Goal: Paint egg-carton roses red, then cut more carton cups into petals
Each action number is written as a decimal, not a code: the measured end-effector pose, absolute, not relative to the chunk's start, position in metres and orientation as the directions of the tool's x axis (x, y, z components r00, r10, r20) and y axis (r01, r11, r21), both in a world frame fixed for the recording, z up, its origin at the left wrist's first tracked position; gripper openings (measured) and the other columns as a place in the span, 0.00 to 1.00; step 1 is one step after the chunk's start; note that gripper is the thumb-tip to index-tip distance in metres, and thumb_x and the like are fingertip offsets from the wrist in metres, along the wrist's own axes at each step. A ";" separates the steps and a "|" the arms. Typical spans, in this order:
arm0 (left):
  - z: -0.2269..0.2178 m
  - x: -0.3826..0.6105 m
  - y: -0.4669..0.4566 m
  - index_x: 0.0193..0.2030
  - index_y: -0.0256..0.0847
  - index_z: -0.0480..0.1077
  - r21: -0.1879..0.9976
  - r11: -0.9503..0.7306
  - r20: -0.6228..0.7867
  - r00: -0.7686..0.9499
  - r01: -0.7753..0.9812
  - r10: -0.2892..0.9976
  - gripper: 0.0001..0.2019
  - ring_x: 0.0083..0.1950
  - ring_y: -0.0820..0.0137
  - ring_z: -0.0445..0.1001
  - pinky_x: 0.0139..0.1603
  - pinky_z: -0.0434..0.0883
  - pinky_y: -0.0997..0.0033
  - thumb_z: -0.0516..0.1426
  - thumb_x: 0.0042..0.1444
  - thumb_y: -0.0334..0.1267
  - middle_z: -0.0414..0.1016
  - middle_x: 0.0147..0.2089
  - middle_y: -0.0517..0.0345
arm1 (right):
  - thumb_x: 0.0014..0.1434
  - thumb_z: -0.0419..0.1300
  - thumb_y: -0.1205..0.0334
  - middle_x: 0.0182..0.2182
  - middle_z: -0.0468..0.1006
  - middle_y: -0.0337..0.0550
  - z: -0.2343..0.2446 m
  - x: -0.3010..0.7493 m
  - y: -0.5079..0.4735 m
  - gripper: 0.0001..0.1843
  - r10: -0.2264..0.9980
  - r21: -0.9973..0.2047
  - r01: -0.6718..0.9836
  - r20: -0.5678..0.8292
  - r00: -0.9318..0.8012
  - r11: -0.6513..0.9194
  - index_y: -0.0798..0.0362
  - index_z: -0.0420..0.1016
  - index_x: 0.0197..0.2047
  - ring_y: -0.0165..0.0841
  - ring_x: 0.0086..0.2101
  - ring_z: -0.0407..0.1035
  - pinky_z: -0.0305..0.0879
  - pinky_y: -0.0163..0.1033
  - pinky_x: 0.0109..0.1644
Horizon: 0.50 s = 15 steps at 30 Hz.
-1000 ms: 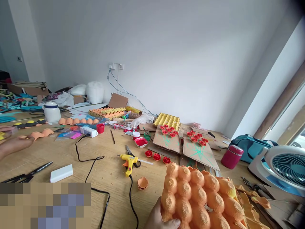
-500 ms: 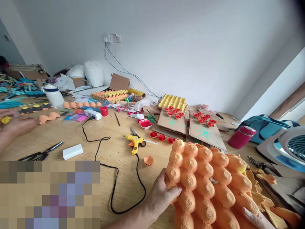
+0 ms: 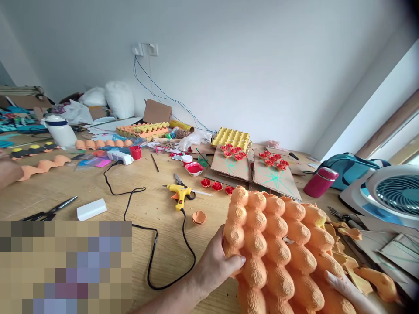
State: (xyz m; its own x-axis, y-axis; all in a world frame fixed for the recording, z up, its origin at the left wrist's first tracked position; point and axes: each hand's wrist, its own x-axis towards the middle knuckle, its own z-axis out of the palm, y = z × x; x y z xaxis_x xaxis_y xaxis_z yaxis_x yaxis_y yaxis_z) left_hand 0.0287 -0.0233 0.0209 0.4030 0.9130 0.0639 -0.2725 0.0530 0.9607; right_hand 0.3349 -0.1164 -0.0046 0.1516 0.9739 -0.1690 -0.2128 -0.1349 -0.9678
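An orange egg tray point(image 3: 278, 248) is held up in front of me, its rounded cup bottoms facing my camera. My left hand point(image 3: 220, 257) is closed on its left edge, thumb pressed on a cup and fingers hidden behind. At the tray's lower right edge, my right hand point(image 3: 347, 290) grips it, with the fingers partly out of sight. Beyond the tray lie a yellow hot glue gun point(image 3: 179, 194) with a black cord and a single orange cup flower point(image 3: 199, 217). Several red paper roses point(image 3: 216, 186) sit in a row behind it.
Cardboard sheets point(image 3: 275, 179) with red roses and green lines lie at the back. A bowl of red paint point(image 3: 194, 169), scissors point(image 3: 52, 208), a white block point(image 3: 92, 209), a magenta flask point(image 3: 321, 182) and a fan point(image 3: 386, 192) surround the work area. Another person's hand point(image 3: 11, 171) is far left.
My view has turned slightly right, so the table things appear further left. The egg tray stays in both my hands. The other person's hand has moved partly out of view.
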 end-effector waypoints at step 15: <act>0.031 0.024 -0.029 0.50 0.44 0.71 0.967 0.084 0.060 0.533 -0.242 0.844 0.24 0.57 0.54 0.73 0.58 0.70 0.59 0.63 0.43 0.29 0.79 0.50 0.58 | 0.52 0.74 0.57 0.40 0.87 0.45 0.031 0.311 -0.119 0.29 0.921 -0.756 -0.568 -0.390 -0.010 -0.326 0.42 0.78 0.58 0.46 0.40 0.83 0.74 0.55 0.58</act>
State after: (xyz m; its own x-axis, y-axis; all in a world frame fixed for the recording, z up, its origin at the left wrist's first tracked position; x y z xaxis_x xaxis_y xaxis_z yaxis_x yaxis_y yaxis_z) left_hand 0.0242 -0.0286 0.0305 0.5327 0.8442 0.0601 -0.2424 0.0842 0.9665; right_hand 0.3112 -0.1190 0.0313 -0.0098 0.9209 -0.3897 -0.5679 -0.3259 -0.7558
